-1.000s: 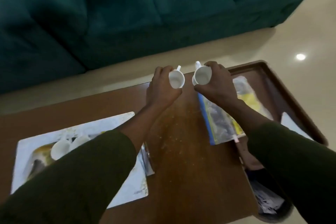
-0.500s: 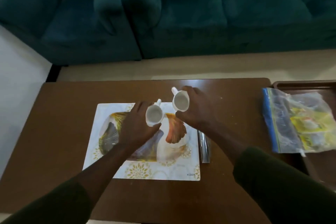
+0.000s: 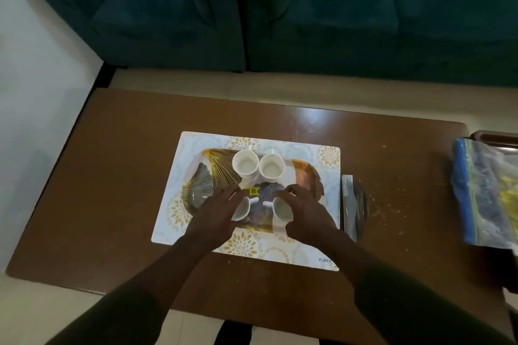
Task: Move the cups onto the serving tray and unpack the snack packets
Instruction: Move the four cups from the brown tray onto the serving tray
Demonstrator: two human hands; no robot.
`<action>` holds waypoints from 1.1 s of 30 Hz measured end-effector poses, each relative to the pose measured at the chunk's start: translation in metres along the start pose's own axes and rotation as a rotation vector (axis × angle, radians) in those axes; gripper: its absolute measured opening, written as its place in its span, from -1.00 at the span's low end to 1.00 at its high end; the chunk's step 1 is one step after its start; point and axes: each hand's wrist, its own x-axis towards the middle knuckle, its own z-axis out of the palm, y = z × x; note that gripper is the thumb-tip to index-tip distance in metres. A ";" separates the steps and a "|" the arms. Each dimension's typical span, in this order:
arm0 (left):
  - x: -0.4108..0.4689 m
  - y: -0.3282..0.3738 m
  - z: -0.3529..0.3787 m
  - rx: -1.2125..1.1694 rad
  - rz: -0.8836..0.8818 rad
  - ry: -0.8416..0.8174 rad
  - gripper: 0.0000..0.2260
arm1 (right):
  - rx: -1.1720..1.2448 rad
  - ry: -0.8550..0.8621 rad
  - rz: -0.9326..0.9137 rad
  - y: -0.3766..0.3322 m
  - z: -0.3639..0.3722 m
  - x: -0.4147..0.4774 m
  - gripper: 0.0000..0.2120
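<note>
A serving tray (image 3: 208,176) with a gold leaf print lies on a white placemat (image 3: 308,246) in the middle of the table. Two empty white cups (image 3: 245,166) (image 3: 271,168) stand upright side by side at the tray's far edge. My left hand (image 3: 217,216) rests on a third white cup (image 3: 242,209) at the tray's near side. My right hand (image 3: 307,211) grips a fourth cup (image 3: 281,209) just to its right. Both of these cups touch the tray and are partly covered by my hands. A clear zip bag of snack packets (image 3: 487,196), with a blue edge, lies at the far right.
The brown wooden table (image 3: 112,176) carries a silver foil packet (image 3: 349,204) just right of the placemat, with crumbs scattered near it. A dark brown tray rim (image 3: 493,136) shows behind the zip bag. A teal sofa (image 3: 308,22) stands beyond the table, a white wall at left.
My hands carried two cups from the table's right side over to the tray and lowered them onto its near side. My view swung left with them.
</note>
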 end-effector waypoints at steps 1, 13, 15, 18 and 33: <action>-0.001 -0.003 0.002 0.014 0.017 -0.009 -0.45 | -0.003 -0.007 -0.019 -0.001 0.003 0.000 -0.31; -0.002 -0.020 0.006 -0.065 -0.185 -0.003 -0.18 | 0.233 0.241 0.175 -0.016 0.016 -0.016 -0.27; 0.002 -0.020 0.007 -0.043 -0.200 0.020 -0.22 | 0.244 0.242 0.235 -0.018 0.019 -0.014 -0.25; 0.006 -0.022 0.009 -0.112 -0.151 0.010 -0.37 | 0.266 0.229 0.245 -0.019 0.021 -0.009 -0.35; 0.013 -0.037 0.015 -0.480 -0.247 0.092 -0.49 | 0.477 0.341 0.323 -0.042 0.031 -0.001 -0.37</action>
